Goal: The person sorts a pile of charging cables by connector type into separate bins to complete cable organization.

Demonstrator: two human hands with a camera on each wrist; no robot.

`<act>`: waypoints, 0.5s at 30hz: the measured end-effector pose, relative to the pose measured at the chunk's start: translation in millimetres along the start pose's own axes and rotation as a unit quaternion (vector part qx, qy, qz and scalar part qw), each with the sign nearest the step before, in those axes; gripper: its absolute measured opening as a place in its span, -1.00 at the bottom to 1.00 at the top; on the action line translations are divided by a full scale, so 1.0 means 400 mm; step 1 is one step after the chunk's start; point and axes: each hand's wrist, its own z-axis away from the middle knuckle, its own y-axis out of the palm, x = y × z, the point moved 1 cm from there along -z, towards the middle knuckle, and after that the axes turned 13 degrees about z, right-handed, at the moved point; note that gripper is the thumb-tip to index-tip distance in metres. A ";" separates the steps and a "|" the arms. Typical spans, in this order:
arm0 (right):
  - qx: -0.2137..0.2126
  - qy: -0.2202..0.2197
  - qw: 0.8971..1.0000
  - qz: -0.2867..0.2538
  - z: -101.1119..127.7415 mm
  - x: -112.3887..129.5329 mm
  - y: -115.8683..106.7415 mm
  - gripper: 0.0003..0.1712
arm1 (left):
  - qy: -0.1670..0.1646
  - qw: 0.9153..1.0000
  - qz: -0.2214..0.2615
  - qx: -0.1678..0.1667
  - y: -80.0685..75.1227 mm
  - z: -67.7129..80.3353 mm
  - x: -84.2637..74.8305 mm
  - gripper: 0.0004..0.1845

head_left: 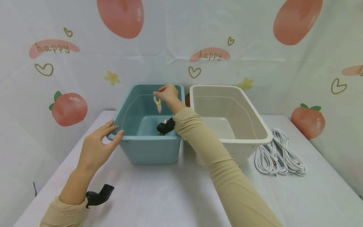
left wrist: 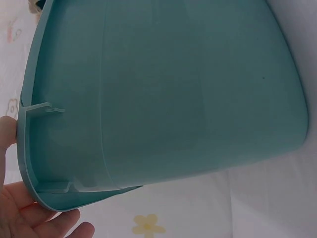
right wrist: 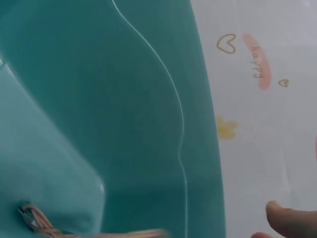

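Observation:
In the head view, my left hand [head_left: 97, 148] rests at the front left corner of a teal bin [head_left: 150, 149], thumb and fingers spread about its rim. The left wrist view has those fingers [left wrist: 37, 218] beside the corner of the rim. My right hand [head_left: 168, 94] is over the inside of the same bin. A small cable bundle [head_left: 158, 105] with a yellow tie hangs just below its fingertips. In the right wrist view, the pinkish cable [right wrist: 54, 231] is partly blurred, with a gap between it and the parted thumb and finger.
A cream bin [head_left: 244, 143] stands to the right of the teal one. Beyond it, coiled white cables [head_left: 279, 154] lie on the white table [head_left: 147, 195]. A printed cloth [head_left: 170, 37] hangs behind the bins. Each wrist wears a black device [head_left: 99, 196].

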 end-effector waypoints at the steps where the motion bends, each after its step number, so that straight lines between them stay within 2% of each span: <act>1: 0.011 0.005 1.000 -0.001 -0.001 -0.001 0.000 -0.63 | 0.001 1.000 0.000 0.000 0.000 0.000 0.000 -0.57; 7: 0.061 0.013 0.997 -0.050 0.000 0.000 -0.005 -0.65 | 0.006 1.000 -0.001 -0.002 0.002 -0.001 -0.002 -0.57; 11: 0.086 -0.006 0.993 -0.079 0.008 0.001 -0.023 -0.65 | 0.004 1.000 0.001 -0.002 0.001 0.000 -0.003 -0.58; 15: 0.112 -0.029 0.990 -0.083 0.020 0.000 -0.059 -0.63 | -0.001 1.000 0.004 0.001 0.000 0.001 -0.002 -0.57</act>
